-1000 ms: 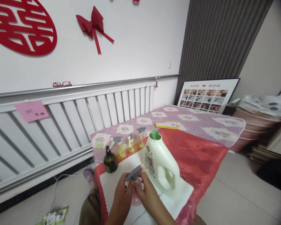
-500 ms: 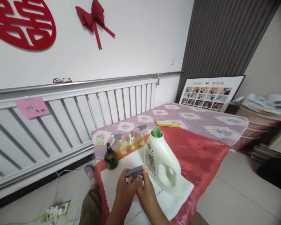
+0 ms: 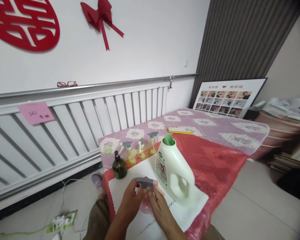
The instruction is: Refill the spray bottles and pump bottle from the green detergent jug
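Observation:
Both hands are closed around a small spray bottle, with its grey and peach trigger head (image 3: pixel 144 181) at the top and a see-through pink body (image 3: pixel 145 206) below. My left hand (image 3: pixel 132 202) grips the left of its neck, and my right hand (image 3: pixel 158 204) has its fingers closed at the right of the neck, under the nozzle. Just beyond my right hand stands a large pale green jug (image 3: pixel 176 173) with a handle; its mouth has a green rim and spout. Left of the jug is a dark green pump bottle (image 3: pixel 119 169). Behind are several clear spray bottles with yellowish liquid (image 3: pixel 130 156).
A white cloth (image 3: pixel 128 178) lies over red plastic sheeting (image 3: pixel 207 155) on a table with a purple patterned cover (image 3: pixel 180 119). A yellow-edged flat box (image 3: pixel 180 131) lies farther back. The radiator (image 3: pixel 122 111) runs along the left; stacked pink baskets (image 3: pixel 277 130) stand right.
The trigger head has turned slightly in my fingers, and more of the pink body shows between my hands. The view has shifted a little; the jug and other bottles stay put.

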Available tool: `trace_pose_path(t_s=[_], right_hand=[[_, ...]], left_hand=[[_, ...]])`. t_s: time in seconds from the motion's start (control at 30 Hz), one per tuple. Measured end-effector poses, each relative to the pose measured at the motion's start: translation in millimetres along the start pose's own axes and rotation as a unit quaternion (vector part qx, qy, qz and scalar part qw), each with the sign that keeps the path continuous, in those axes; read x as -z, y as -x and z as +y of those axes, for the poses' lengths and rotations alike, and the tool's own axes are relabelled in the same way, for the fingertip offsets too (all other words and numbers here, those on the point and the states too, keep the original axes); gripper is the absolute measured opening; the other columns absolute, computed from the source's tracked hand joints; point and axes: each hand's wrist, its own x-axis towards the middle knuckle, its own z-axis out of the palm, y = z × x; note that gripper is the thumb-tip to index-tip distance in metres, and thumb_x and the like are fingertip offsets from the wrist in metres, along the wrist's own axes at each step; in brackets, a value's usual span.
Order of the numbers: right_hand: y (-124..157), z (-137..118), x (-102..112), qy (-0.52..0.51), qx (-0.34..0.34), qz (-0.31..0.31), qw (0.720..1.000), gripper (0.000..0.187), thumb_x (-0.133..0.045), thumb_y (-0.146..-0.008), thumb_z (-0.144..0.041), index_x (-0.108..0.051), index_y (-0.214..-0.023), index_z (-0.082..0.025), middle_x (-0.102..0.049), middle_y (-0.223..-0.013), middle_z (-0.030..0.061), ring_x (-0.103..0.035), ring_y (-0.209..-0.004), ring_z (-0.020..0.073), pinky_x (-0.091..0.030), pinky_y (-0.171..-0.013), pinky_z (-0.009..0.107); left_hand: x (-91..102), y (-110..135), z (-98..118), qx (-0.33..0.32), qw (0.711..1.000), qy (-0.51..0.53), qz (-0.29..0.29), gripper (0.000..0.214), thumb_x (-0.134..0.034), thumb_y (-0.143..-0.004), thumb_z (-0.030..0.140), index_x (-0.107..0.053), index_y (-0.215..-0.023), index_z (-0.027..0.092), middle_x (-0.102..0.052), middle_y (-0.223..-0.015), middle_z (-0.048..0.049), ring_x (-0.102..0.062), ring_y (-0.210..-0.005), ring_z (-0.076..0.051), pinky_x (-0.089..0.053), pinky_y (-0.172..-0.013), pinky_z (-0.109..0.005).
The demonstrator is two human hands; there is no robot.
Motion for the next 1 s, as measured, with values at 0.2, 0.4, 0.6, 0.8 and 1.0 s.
trace_pose_path(t_s=[0.2, 0.4, 0.6, 0.8, 1.0], right_hand=[[-1.2, 6.2, -0.3, 0.022, -0.014, -0.011, 1.0, 0.046, -0.038, -0.096, -0.046, -0.056, -0.131, -0.022, -0.047, -0.145, 0.0099, -0.039, -0.136, 0.0238, -0.025, -0.116, 0.046], [-4.2, 8.1, 5.5, 0.042, -0.015, -0.037, 0.998, 0.055, -0.04, -0.094, -0.048, -0.045, -0.141, -0.018, -0.046, -0.146, 0.0133, -0.038, -0.137, 0.0254, -0.024, -0.116, 0.047], [-6.5, 0.0, 9.8, 0.057, -0.001, -0.073, 0.996, 0.047, -0.039, -0.096, -0.044, -0.053, -0.134, -0.021, -0.056, -0.137, 0.0109, -0.044, -0.132, 0.0254, -0.03, -0.113, 0.045], [-9.7, -6.5, 9.9, 0.041, 0.017, -0.067, 0.997, 0.038, -0.044, -0.095, -0.04, -0.06, -0.123, -0.021, -0.066, -0.115, 0.0091, -0.06, -0.108, 0.023, -0.043, -0.101, 0.039], [-12.7, -2.4, 6.7, 0.041, 0.034, -0.055, 0.997, 0.035, -0.045, -0.095, -0.036, -0.059, -0.123, -0.021, -0.064, -0.119, 0.0086, -0.058, -0.111, 0.0227, -0.044, -0.099, 0.037]], left_hand=[[4.3, -1.5, -2.8, -0.01, 0.999, -0.002, -0.032, 0.023, -0.053, -0.08, 0.027, -0.062, -0.1, 0.021, -0.064, -0.096, -0.0021, -0.055, -0.094, -0.02, -0.042, -0.082, -0.031], [2.0, -0.6, -8.4, 0.006, 1.0, -0.009, -0.013, 0.024, -0.053, -0.08, 0.028, -0.061, -0.101, 0.019, -0.061, -0.092, -0.0022, -0.056, -0.085, -0.019, -0.042, -0.074, -0.03], [-2.4, 3.6, -12.0, 0.007, 0.999, 0.0, 0.04, 0.018, -0.054, -0.08, 0.03, -0.057, -0.095, 0.02, -0.058, -0.09, -0.0011, -0.057, -0.084, -0.018, -0.043, -0.073, -0.029], [-4.8, 10.1, -15.2, 0.013, 0.999, -0.022, 0.041, 0.03, -0.057, -0.074, 0.021, -0.056, -0.104, 0.021, -0.064, -0.101, -0.0033, -0.059, -0.096, -0.021, -0.044, -0.082, -0.032], [-8.7, 11.5, -21.6, -0.004, 0.997, -0.063, 0.045, 0.033, -0.056, -0.072, 0.018, -0.058, -0.105, 0.02, -0.066, -0.107, -0.0054, -0.059, -0.098, -0.022, -0.044, -0.088, -0.036]])
